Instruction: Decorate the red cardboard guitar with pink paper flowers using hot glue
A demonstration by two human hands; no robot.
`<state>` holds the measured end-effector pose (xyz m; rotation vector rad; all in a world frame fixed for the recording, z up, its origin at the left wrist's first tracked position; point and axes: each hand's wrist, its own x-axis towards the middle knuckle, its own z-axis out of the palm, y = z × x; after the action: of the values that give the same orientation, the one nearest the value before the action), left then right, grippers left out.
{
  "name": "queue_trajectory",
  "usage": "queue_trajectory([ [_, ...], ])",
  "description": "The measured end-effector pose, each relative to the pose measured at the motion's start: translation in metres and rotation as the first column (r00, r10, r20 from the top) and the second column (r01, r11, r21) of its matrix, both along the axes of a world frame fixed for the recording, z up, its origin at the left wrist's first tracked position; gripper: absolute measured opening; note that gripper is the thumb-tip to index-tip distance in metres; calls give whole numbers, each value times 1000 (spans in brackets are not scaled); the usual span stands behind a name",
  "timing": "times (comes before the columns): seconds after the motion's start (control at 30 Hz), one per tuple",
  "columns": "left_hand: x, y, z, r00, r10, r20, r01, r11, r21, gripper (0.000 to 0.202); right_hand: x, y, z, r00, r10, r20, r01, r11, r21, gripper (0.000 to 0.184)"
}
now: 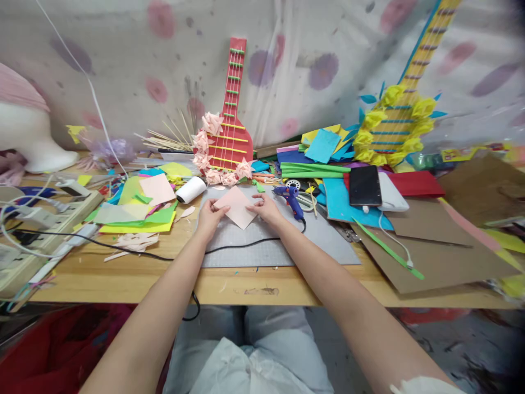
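Observation:
A pale pink square of paper (239, 210) is held up over the grey cutting mat (254, 253), turned so that one corner points toward me. My left hand (210, 219) pinches its left corner between thumb and fingers. On the opposite corner, my right hand (266, 209) grips the sheet the same way. Just right of my right hand lies a blue hot glue gun (290, 198) on the mat. Behind the sheet stands a red paper instrument (232, 137) with yellow strings and pale pink paper flowers (212, 124).
At left lie stacked coloured papers (139, 219), a white roll (191, 190) and a power strip (45, 241). A black cable (241, 244) crosses the mat. To the right are a phone (365, 186), brown cardboard (426, 257) and a yellow paper instrument (391, 128).

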<state>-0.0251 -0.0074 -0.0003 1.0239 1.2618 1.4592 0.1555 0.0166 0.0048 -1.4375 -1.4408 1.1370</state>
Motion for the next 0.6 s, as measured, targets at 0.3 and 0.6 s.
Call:
queue_trajectory([
  [0.3, -2, 1, 3, 963, 47, 267, -42, 999, -22, 25, 11, -8, -8, 993, 105, -47, -102, 993, 66, 41],
  [0.6, 1, -4, 7, 973, 73, 220, -63, 997, -52, 29, 11, -11, -9, 985, 138, -107, -134, 990, 45, 35],
])
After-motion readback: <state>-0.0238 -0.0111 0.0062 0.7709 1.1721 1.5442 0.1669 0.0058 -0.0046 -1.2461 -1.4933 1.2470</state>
